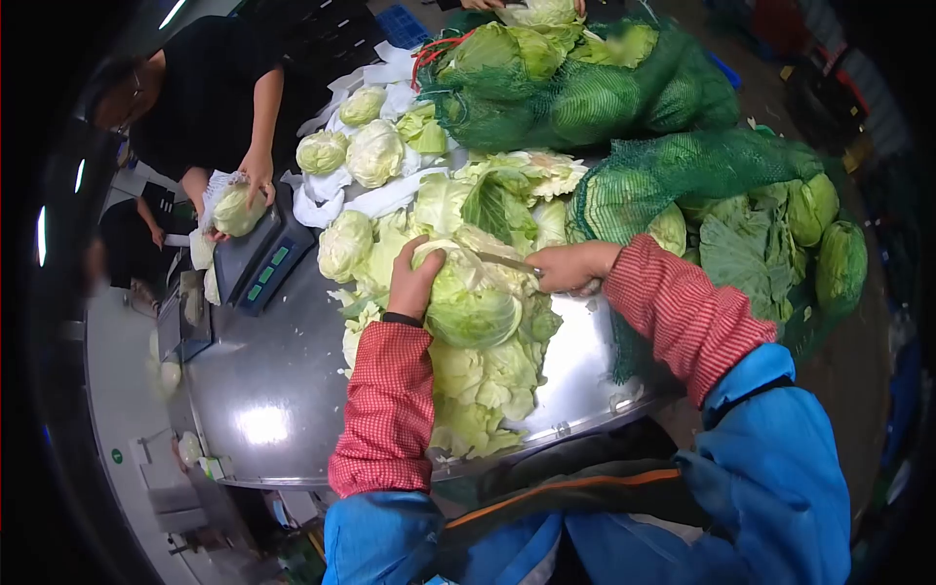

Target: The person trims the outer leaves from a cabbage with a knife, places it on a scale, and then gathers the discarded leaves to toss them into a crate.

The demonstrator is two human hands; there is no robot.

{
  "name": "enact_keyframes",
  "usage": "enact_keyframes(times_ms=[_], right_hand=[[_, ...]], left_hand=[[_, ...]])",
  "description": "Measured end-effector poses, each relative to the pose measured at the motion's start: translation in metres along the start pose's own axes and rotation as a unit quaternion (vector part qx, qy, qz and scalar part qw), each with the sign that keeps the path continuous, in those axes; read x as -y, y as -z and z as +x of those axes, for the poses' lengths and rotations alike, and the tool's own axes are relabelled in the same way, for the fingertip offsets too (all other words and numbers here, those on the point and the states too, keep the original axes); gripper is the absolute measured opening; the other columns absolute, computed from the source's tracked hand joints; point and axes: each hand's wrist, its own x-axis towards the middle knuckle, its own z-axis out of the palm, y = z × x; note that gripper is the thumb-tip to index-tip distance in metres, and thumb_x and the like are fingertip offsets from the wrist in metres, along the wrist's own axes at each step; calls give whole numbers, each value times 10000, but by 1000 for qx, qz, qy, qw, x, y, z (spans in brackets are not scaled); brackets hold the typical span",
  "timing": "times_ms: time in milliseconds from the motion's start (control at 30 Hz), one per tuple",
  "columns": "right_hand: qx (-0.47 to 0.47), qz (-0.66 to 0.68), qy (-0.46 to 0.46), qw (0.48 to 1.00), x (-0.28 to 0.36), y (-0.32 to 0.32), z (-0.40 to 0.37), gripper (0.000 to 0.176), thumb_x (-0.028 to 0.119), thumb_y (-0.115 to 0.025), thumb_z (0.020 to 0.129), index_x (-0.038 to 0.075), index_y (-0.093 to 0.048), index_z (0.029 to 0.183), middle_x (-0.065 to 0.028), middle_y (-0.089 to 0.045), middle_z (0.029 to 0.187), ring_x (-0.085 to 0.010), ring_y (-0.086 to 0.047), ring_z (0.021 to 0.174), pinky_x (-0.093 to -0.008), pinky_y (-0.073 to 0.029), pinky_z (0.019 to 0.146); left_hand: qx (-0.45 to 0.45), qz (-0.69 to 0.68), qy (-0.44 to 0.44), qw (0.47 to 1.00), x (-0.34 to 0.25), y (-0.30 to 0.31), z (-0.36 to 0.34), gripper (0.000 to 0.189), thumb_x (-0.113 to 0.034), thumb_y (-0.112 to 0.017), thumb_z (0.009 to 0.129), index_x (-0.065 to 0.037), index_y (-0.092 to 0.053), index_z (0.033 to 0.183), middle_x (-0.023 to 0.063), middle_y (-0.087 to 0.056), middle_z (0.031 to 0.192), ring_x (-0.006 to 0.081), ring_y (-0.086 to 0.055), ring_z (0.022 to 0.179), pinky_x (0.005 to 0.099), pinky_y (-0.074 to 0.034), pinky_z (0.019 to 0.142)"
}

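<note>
A large green cabbage [475,307] rests on a heap of loose leaves in front of me. My left hand [414,278] grips its left side, fingers curled over the top. In my right hand [570,268] is a knife [504,261], its handle wrapped by my fingers. The blade points left and lies across the cabbage's upper side, partly among the leaves. Beneath and around the cabbage spread trimmed cabbage leaves [478,385], down to the near table edge.
Green mesh bags [585,102] of cabbages stand at the back and right. Several trimmed cabbages [374,153] lie on white cloth at back left. Beyond the steel table's [292,366] left part, a person [214,97] holds a cabbage [239,210] over a scale [263,258].
</note>
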Motion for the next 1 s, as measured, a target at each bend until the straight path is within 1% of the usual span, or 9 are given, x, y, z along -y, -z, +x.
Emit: enact_keyframes(times_ms=[67,167,300,500,633,767,867,933,1000], right_hand=[[-84,-128,11,988,-6,-15,-13,279,148,-549,868,0,-537,1105,-207,-641,759,-387,-639,666,-480,-502,637],[-190,-145,56,969,9,-24,-68,320,205,-585,885,-2,-514,1117,-233,-627,752,-411,-642,680,-474,-501,593],[-438,-86,77,891,44,-43,-35,395,270,-644,854,23,-489,1122,-208,-654,778,-395,-656,679,-475,-521,586],[-481,-152,21,863,41,-48,46,326,250,-651,837,10,-550,1033,-186,-675,787,-369,-666,689,-457,-527,594],[-408,-89,-54,907,39,-29,46,306,301,-674,804,40,-617,952,-160,-688,830,-350,-676,746,-462,-528,694],[-463,147,18,874,-17,-26,63,325,334,-679,808,47,-618,946,-174,-681,826,-341,-672,772,-447,-525,693],[-435,79,10,897,15,-31,45,328,330,-691,805,39,-612,934,-181,-672,838,-342,-667,779,-448,-522,683],[-399,-25,-16,916,64,-34,22,327,315,-702,799,30,-605,928,-181,-667,839,-343,-666,782,-447,-520,675],[-472,-75,83,874,83,-40,5,295,286,-701,815,37,-615,947,-152,-644,773,-316,-654,714,-437,-510,646]], left_hand=[[3,-21,-2,1000,7,5,-4,541,-240,-706,819,38,-560,1260,161,-651,1105,204,-618,979,307,-483,882],[7,-42,-1,999,10,9,-2,553,-256,-712,818,24,-558,1270,168,-600,1172,226,-589,1034,319,-465,923],[-14,7,-8,1000,25,3,-1,601,-312,-728,797,-2,-559,1283,198,-463,1285,313,-491,1201,372,-396,1032],[-71,151,-106,980,2,-11,-33,569,-263,-728,792,-19,-550,1274,194,-476,1236,340,-477,1188,392,-384,1042],[-100,165,-144,971,9,-12,-62,577,-172,-717,775,-35,-506,1294,183,-457,1238,332,-451,1188,401,-370,1052],[-109,190,-233,947,20,-6,-107,642,-143,-717,733,-57,-467,1318,199,-414,1303,360,-404,1258,437,-330,1092],[-129,170,-226,951,29,3,-136,666,-156,-745,753,-58,-433,1332,194,-406,1321,344,-433,1253,450,-371,1071],[-95,-38,-90,991,21,18,-137,648,-175,-749,791,-36,-416,1329,181,-412,1313,321,-499,1182,426,-431,1018],[-97,-133,17,986,26,45,-123,698,-212,-753,844,12,-359,1375,174,-469,1297,261,-586,1076,352,-507,929]])
